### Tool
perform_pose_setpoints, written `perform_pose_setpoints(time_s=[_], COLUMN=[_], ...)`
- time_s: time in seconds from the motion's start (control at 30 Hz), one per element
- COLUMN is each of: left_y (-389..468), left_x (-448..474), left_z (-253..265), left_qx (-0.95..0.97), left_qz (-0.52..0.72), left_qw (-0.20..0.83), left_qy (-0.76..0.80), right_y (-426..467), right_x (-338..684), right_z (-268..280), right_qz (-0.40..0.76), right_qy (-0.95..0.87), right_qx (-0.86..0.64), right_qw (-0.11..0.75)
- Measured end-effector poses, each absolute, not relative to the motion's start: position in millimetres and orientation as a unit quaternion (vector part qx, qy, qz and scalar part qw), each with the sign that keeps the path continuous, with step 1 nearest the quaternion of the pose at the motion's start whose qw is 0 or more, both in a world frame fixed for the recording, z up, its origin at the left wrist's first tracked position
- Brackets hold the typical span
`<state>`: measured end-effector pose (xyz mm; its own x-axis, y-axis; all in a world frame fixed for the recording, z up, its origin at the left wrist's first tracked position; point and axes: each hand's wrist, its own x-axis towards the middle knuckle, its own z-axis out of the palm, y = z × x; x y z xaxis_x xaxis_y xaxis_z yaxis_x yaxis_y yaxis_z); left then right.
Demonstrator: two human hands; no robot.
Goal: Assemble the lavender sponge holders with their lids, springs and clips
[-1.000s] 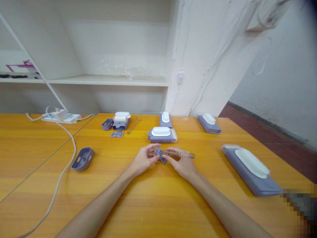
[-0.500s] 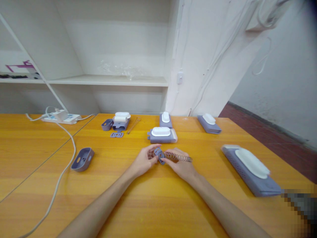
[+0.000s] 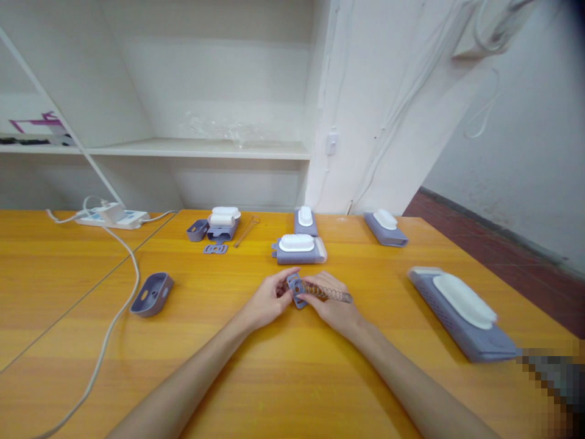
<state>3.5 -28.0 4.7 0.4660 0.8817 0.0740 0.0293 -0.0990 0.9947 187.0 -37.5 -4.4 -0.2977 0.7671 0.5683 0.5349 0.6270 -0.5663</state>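
Plainly, the wooden table (image 3: 292, 384) is the biggest thing here, with a grey case topped in white (image 3: 464, 314) near its right edge. Well in from the surface's far edge, the left hand (image 3: 267, 303) and right hand (image 3: 337, 314) meet: the right grips a coil spring (image 3: 325, 292) (its free end points rightward), its other end at the slotted plate (image 3: 296, 283) pinched in the left's fingertips.

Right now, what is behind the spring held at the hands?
The right hand shows behind the coil spring; the tabletop under that hand is covered, so anything there cannot be seen.
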Motion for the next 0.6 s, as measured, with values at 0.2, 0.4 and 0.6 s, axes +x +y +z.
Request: perform_pose_setpoints(time_s=[0.2,0.4,0.6], left_y=[-27.6,-28.4,-30.5], left_x=[4.5,4.8,4.8], left_z=[1.7,1.1,3.9], left_qx=[0.644,0.65,0.64], left_qz=[0.378,0.374,0.372], left_qw=[0.567,0.567,0.582], left_qy=[0.347,0.341,0.335], right_y=[-37.4,-38.8,-40.0], right_x=[186.6,185.5,185.6], right_z=[-5.9,-6.3,-4.7], right_qz=[0.129,0.117,0.143], right_qy=[-0.791,-0.775,-0.773], right_qx=[-0.41,-0.426,-0.419], right_qw=[0.435,0.452,0.454])
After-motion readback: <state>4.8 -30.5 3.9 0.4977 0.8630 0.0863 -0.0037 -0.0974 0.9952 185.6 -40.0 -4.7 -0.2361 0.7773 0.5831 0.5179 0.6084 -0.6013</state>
